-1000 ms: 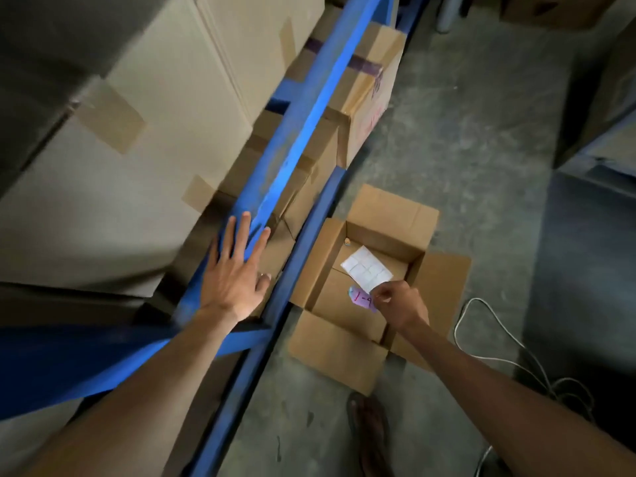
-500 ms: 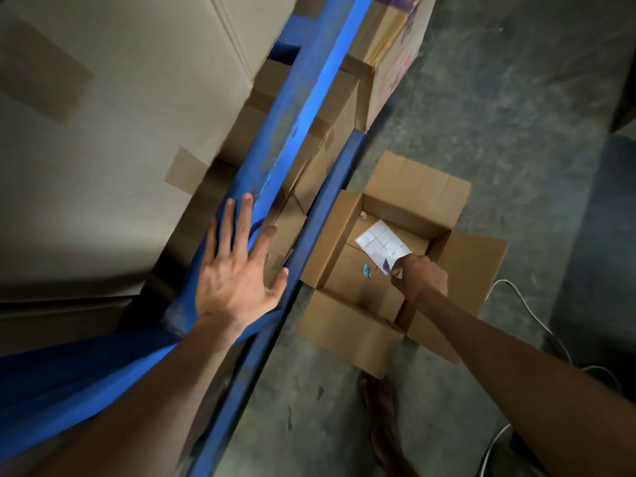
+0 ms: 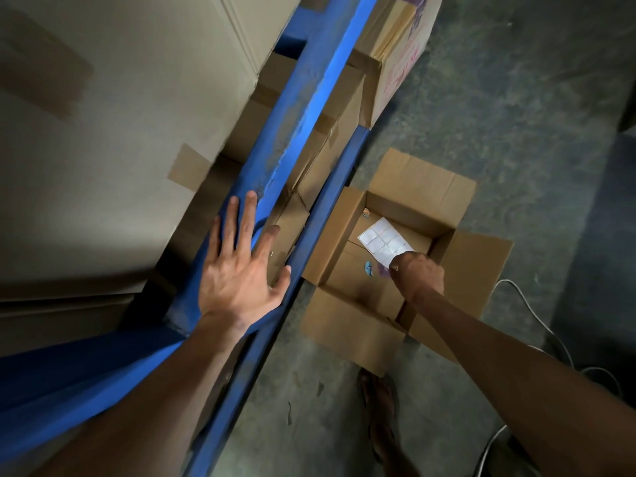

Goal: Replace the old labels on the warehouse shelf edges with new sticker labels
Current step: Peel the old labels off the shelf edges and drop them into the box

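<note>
Down on the concrete floor (image 3: pixel 481 115), an open cardboard box (image 3: pixel 423 187) beside white cables (image 3: pixel 526 304). Left hand (image 3: pixel 241 280) spread flat on the blue shelf edge (image 3: pixel 303 108), fingers straight. Right hand (image 3: pixel 418 273) pinching a white sticker sheet (image 3: pixel 383 241) of blank rounded labels, inside the box.

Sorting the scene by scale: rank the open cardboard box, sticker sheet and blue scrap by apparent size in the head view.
1. open cardboard box
2. sticker sheet, partly hidden by the right hand
3. blue scrap
</note>
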Motion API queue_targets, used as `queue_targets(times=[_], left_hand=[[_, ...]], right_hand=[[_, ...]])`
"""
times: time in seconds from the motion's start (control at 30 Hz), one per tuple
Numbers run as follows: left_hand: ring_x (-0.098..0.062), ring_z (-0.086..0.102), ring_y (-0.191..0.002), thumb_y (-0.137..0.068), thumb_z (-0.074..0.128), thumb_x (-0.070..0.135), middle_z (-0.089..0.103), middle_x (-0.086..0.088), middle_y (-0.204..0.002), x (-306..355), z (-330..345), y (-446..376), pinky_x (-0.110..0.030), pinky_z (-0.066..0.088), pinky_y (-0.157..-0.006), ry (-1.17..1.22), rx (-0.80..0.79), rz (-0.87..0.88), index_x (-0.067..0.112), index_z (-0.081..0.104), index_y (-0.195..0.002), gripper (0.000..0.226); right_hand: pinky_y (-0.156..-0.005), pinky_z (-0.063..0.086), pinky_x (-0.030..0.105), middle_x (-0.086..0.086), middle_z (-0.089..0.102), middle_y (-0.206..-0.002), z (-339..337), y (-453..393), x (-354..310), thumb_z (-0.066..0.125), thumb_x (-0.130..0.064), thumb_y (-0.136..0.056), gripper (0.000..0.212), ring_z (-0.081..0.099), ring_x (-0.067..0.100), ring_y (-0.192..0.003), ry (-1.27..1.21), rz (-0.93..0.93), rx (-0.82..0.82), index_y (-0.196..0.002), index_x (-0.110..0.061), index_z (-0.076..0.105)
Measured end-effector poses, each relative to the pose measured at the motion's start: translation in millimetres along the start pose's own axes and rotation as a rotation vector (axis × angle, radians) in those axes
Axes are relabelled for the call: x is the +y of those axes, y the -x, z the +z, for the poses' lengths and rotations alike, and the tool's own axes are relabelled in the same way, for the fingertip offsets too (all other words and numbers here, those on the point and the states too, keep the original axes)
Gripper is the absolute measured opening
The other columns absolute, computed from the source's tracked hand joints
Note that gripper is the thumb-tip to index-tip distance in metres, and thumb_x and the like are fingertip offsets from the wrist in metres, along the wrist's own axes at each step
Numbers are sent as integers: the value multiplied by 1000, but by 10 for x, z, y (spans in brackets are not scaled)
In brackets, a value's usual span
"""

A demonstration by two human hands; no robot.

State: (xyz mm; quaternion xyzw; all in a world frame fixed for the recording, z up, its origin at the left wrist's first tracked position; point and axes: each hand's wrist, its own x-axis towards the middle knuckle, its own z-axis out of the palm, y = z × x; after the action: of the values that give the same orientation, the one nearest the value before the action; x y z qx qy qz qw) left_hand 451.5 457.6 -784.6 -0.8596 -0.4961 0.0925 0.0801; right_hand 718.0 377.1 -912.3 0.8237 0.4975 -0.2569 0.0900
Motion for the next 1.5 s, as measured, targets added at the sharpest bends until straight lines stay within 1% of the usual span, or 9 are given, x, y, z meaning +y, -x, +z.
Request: queue_targets(times=[0.33, 0.57, 0.83, 0.97, 1.07, 1.2, 1.3, 1.37, 1.5], left_hand=[[-37, 0, -154, -88, 45, 58, -7, -18, -167, 4, 4, 9, -56, 14, -122, 13, -3, -6, 18, 49, -142, 67], [-38, 0, -154, -87, 44, 59, -7, -18, -167, -5, 47, 7, -57, 16, -121, 20, 17, 1, 18, 50, -140, 67], [-37, 0, -154, -81, 47, 66, -7, -16, -167, -31, -14, 19, -56, 16, -122, 58, -8, 12, 24, 44, -144, 75], [-34, -14, -153, -81, 52, 69, -20, -11, -166, -61, -196, -8, -54, 6, -124, 188, -204, 21, 35, 22, -155, 87], [-30, -20, -152, -88, 49, 65, -26, -7, -164, -30, -411, 109, -53, -2, -124, 242, -293, 25, 37, 7, -157, 85], [-26, -18, -153, -94, 41, 62, -22, -4, -165, 21, -904, 338, -52, -1, -124, 230, -196, 26, 35, 10, -157, 75], [-25, -9, -155, -98, 34, 57, -12, -5, -168, -3, -1455, 438, -49, 4, -125, 225, -141, -24, 32, 11, -157, 69], [-26, 12, -154, -98, 35, 51, 12, -7, -167, 0, -1804, 492, -47, 16, -123, 231, -67, -54, 30, 23, -155, 62], [-25, 53, -128, -91, 49, 37, 60, -3, -132, -105, -2599, 731, -43, 41, -105, 236, 274, 1, 21, 61, -127, 41]], right_hand=[[-86, 49, 32, 5, 67, -114, 24, -53, -38, 52, -24, -97, 24, 63, 25, -106, 79, -70, 62, -115, -22, 68], [-81, 49, 31, 1, 70, -104, 0, -86, -69, 56, -41, -94, 24, 65, 23, -99, 30, -73, 88, -103, -24, 71], [-78, 44, 29, -4, 71, -105, -190, 165, -90, 60, -37, -91, 21, 64, 22, -102, -266, -163, 37, -108, -28, 69], [-73, 41, 27, -7, 71, -99, -551, 489, -130, 58, -34, -93, 20, 64, 18, -99, -423, -240, 19, -108, -27, 69], [-80, 51, 34, -7, 69, -101, -938, 832, -192, 61, -37, -92, 26, 62, 18, -99, -543, -299, 74, -115, -28, 66], [-92, 51, 38, -3, 66, -120, -1511, 1255, -313, 61, -37, -92, 38, 59, 16, -112, -632, -423, 170, -128, -28, 59], [-95, 50, 35, -2, 62, -124, -1933, 1571, -431, 63, -38, -92, 43, 57, 13, -114, -704, -491, 236, -133, -27, 56], [-87, 46, 19, -6, 62, -119, -2154, 1725, -525, 65, -37, -91, 41, 56, 2, -104, -772, -528, 309, -131, -28, 56], [-69, 42, 3, -10, 66, -101, -2760, 2152, -825, 66, -37, -90, 34, 62, -4, -81, -1016, -597, 391, -123, -33, 58]])
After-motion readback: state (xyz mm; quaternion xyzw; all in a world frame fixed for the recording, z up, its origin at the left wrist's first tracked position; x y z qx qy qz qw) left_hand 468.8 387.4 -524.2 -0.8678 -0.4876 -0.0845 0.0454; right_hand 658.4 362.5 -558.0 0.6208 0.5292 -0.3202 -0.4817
